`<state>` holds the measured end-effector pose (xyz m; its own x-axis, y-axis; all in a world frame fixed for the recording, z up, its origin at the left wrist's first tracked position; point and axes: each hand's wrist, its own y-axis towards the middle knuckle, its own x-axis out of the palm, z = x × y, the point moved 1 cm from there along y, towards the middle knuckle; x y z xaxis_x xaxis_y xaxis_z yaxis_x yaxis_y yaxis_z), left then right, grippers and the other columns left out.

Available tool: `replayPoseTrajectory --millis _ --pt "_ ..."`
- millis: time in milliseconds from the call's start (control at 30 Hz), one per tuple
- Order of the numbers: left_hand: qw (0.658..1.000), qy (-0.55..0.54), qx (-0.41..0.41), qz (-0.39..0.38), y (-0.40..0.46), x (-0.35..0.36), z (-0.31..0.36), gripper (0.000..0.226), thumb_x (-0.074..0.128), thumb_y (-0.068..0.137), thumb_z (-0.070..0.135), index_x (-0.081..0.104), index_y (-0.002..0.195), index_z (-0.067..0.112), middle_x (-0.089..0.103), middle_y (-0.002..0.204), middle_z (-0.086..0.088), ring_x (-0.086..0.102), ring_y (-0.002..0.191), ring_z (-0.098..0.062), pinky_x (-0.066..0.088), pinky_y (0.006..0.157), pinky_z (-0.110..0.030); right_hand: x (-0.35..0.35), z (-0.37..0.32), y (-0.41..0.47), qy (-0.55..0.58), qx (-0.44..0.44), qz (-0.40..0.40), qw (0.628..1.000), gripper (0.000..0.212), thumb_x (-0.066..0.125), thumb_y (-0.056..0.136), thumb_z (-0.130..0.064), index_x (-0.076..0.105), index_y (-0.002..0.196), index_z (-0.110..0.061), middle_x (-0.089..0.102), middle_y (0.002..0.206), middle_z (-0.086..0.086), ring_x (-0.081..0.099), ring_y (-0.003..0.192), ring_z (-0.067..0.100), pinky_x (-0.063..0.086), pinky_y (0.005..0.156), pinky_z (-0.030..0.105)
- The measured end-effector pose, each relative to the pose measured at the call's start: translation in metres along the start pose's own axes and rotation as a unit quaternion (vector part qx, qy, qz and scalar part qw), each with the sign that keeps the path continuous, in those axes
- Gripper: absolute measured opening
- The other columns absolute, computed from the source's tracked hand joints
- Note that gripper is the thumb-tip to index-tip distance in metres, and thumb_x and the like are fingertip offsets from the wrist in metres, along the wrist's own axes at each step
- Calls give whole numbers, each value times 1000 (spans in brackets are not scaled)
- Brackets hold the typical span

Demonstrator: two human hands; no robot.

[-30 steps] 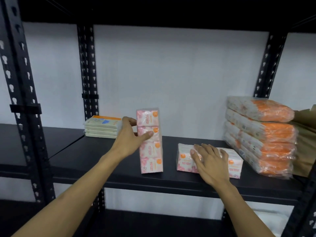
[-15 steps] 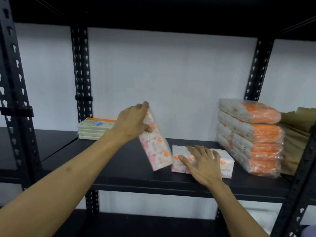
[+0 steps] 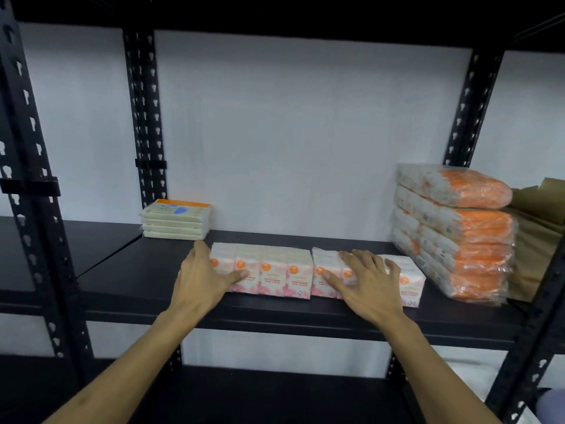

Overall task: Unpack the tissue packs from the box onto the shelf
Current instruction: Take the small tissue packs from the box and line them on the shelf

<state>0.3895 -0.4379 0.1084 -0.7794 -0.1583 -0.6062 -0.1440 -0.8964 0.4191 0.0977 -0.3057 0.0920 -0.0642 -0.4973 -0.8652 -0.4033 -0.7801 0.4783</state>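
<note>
On shelf (image 3: 137, 276), both hands (image 3: 200, 278) (image 3: 365, 284) rest on tissue packs (image 3: 275, 272)

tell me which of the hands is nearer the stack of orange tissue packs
Right. The right hand rests on the pink pack just beside the stack of orange tissue packs; the left hand is farther away, at the far end of the other pink pack.

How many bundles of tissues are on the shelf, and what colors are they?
Pink bundles: 2, the left pink bundle and the right pink bundle, side by side.
Orange bundles: 1 tall wrapped orange stack.
Cream bundles: 1 cream stack.
Total: 4
</note>
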Motion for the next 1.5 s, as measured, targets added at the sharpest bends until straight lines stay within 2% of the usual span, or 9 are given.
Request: replayPoseTrajectory --millis 100,167,267,367,500,633,1133,1300,1500 --pt "996 77 46 -9 -2 -4 8 86 84 68 62 32 123 22 50 126 -6 59 106 -27 54 82 -44 -12 2 2 9 -20 -25 999 79 28 83 -87 44 145 -41 42 153 -12 33 143 14 19 117 46" --pt "983 120 136 9 -4 -4 18 92 76 71 70 30 139 28 44 142 -8 52 123 -30 47 101 -45 -22 6 4 22 -31 -41 998 84 31 79 -90 46 145 -40 45 152 -11 37 141 14 24 115 45" --pt "950 199 236 -41 -4 8 36 90 51 76 86 22 150 45 22 163 -7 23 151 -31 15 125 -54 -27 9 1 45 -38 -48 997 93 28 72 -95 44 146 -41 43 155 -11 36 144 13 23 116 44" --pt "936 242 223 -123 -2 34 42 92 31 78 94 7 156 51 1 170 -4 -2 157 -32 -4 122 -64 -28 13 0 26 -31 -23 999 99 24 70 -99 31 153 -45 29 162 -12 21 151 15 15 121 51" --pt "926 294 202 -126 -1 55 33 91 27 79 94 9 157 51 11 170 -1 4 156 -36 1 121 -65 -19 26 3 -56 -9 -67 996 105 26 65 -101 13 155 -49 18 166 -6 9 154 27 5 117 68" --pt "924 309 220 -56 8 72 29 90 16 75 94 28 152 51 32 162 -2 24 150 -38 13 115 -68 7 25 8 -80 -13 -39 996 105 18 62 -102 22 152 -47 30 162 -3 21 150 30 11 115 69" --pt "925 310 203 -82 134 141 11 88 25 76 95 15 153 54 22 164 -1 11 151 -36 1 117 -68 78 30 135 -86 -22 -22 996 104 11 60 -99 20 150 -48 28 160 -2 19 148 31 10 111 67" --pt "923 316 211 -64 174 167 7 87 23 76 93 17 153 53 19 163 -5 10 151 -36 1 116 -70 104 35 176 -80 -27 7 996 92 28 70 -98 25 147 -49 28 158 2 21 146 31 10 111 66" --pt "931 282 232 -16 203 190 0 82 33 78 91 30 149 50 30 150 -7 23 141 -29 4 116 -69 128 38 206 -61 -28 57 996 89 35 71 -97 34 145 -47 35 143 5 28 137 28 10 111 66"
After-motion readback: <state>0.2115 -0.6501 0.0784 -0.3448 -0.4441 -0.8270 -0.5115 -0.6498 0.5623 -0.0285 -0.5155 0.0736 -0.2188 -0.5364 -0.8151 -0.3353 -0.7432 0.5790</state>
